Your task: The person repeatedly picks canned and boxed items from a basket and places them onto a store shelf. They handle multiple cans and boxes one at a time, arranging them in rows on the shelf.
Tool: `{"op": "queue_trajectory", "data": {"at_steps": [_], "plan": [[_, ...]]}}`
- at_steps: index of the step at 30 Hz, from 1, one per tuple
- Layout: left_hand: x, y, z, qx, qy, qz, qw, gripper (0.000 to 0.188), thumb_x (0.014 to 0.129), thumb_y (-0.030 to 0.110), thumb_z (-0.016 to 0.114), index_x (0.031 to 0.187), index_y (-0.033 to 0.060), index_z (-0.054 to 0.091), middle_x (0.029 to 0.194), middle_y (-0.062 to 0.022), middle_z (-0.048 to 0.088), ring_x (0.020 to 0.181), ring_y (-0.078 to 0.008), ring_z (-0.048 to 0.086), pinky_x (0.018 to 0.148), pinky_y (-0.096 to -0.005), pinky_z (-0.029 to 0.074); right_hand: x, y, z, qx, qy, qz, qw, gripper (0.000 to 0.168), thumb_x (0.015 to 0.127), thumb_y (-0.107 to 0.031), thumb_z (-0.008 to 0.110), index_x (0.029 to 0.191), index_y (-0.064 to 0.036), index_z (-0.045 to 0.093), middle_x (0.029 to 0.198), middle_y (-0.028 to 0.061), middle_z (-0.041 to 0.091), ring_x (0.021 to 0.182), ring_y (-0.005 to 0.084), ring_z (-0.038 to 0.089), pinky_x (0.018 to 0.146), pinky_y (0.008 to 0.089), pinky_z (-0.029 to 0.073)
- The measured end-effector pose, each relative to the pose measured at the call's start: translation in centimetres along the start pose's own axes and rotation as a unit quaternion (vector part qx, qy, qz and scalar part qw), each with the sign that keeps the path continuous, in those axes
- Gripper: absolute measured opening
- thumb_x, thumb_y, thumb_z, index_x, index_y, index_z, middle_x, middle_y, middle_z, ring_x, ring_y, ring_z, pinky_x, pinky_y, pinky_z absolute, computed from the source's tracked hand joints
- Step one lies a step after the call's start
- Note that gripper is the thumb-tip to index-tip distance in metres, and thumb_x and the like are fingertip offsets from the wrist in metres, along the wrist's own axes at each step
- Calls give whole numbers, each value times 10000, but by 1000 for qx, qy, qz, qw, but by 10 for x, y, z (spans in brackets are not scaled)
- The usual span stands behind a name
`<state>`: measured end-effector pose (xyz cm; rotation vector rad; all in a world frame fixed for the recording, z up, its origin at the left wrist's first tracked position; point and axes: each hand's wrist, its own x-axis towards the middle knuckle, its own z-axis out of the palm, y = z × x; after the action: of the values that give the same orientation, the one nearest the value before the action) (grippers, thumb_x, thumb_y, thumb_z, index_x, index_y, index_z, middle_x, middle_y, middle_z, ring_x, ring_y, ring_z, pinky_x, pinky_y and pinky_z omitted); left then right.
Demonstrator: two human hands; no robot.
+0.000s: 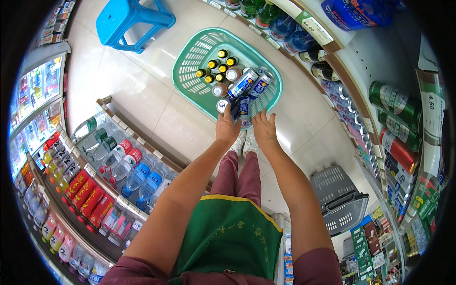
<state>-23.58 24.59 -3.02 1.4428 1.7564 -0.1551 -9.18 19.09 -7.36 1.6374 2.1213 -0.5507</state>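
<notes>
A pale green plastic basket [178, 85] stands on the floor in front of me. Several yellow-capped bottles [223, 68] are grouped in it, with brown-tinted containers [233, 73] beside them. Blue-and-silver drink cans [243, 83] lie tilted at its right side. My left hand [228, 128] is at the near rim, fingers against a can with a pale round end [223, 105]; its grip is partly hidden. Another blue can [244, 108] lies between my hands, overlapping the near rim. Right of that can, my right hand [264, 129] has its fingers spread and holds nothing visible.
A blue plastic stool [121, 21] stands beyond the basket. Shelves with water bottles [137, 178] run along the left; cans and bottles fill the right shelf [356, 85]. A grey shopping basket [335, 192] sits at the lower right. My white shoes [250, 144] are close to the green basket.
</notes>
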Motion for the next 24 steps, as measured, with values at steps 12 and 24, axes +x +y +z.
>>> {"op": "queue_trajectory", "data": {"at_steps": [12, 24], "plan": [[-11, 1, 28, -14, -80, 37, 996, 785, 781, 153, 701, 1463, 132, 313, 1215, -290, 563, 1117, -448, 556, 947, -458, 465, -53, 35, 24, 16, -51, 51, 997, 298, 870, -155, 543, 1141, -93, 650, 1212, 72, 584, 1287, 282, 429, 944, 506, 336], [-35, 22, 74, 4, -214, 102, 971, 729, 796, 185, 703, 1432, 121, 352, 1186, -276, 569, 1071, -418, 593, 922, -447, 489, -81, 79, 35, 51, -239, 135, 960, 255, 888, -228, 525, 960, -90, 727, 994, 76, 705, 1075, 233, 568, 958, 466, 336]]}}
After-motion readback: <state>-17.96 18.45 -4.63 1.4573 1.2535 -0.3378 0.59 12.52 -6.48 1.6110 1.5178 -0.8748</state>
